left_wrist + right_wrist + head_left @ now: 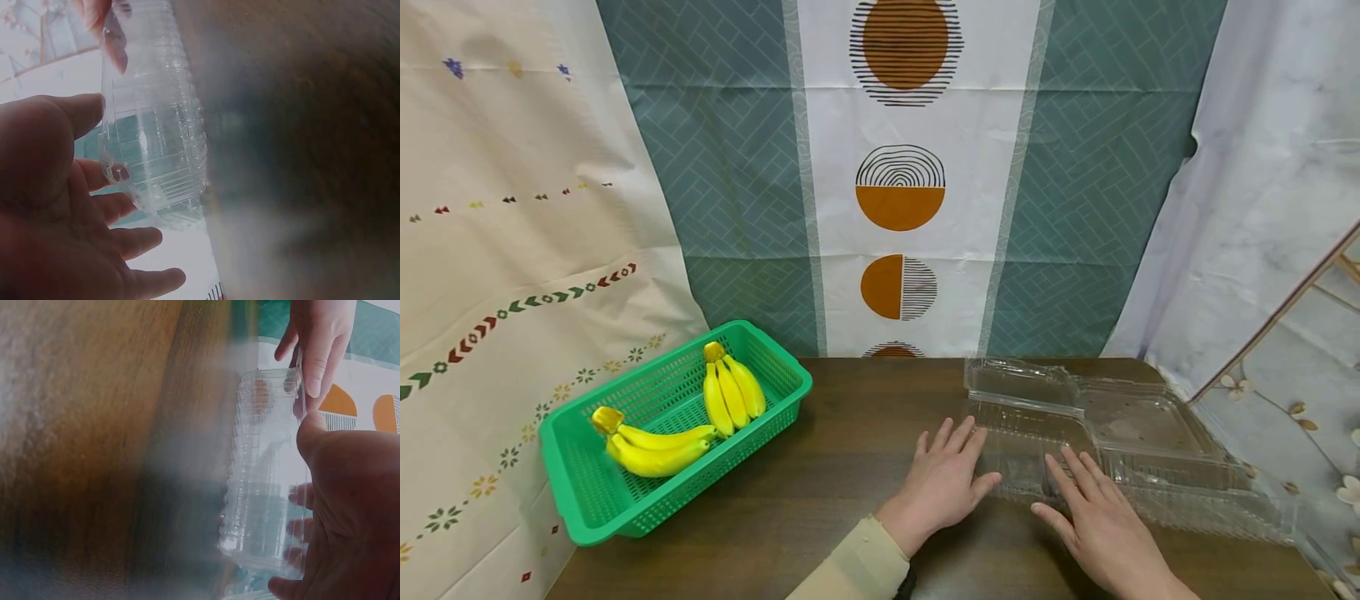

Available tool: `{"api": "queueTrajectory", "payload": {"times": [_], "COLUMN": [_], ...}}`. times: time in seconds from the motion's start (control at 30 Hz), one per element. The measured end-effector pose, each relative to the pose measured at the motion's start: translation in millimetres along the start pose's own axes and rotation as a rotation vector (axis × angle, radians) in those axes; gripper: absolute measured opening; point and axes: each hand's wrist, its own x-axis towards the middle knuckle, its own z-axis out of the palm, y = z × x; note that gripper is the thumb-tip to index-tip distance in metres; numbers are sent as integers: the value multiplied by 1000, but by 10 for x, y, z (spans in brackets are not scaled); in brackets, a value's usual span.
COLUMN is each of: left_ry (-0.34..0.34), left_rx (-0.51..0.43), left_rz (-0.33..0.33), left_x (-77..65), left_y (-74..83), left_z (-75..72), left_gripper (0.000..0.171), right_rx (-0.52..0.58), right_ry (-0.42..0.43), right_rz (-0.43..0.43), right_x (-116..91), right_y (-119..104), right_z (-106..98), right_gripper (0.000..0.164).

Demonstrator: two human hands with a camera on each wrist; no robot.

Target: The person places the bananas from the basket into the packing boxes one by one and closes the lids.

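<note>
A clear plastic clamshell container (1018, 450) lies on the dark wooden table with its hinged lid (1018, 383) raised toward the back. At its left edge is my left hand (942, 487), fingers spread and nearly straight. My right hand (1101, 525) reaches over the right side, its fingers extended. In the left wrist view, the thumb and fingertips are right at the rim of the container (156, 125). The right wrist view has the right hand (359, 494) alongside the ribbed wall, several fingertips showing through the plastic.
Another clear plastic container (1157, 425) lies open close by on the right. At the left of the table (842, 467), a green plastic basket (677, 508) holds two bunches of bananas (658, 450). Patterned cloths (730, 167) hang behind and at both sides.
</note>
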Motion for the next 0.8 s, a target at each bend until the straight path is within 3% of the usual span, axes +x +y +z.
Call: {"api": "queueTrajectory", "payload": {"times": [0.8], "left_ry": [0], "left_rx": [-23], "left_rz": [-17], "left_x": [-95], "left_y": [-102], "left_z": [-30], "left_gripper": [72], "right_rx": [20], "right_ry": [-2], "right_rz": [-33], "right_x": [36], "right_y": [-66], "right_z": [28], "right_gripper": [73]}}
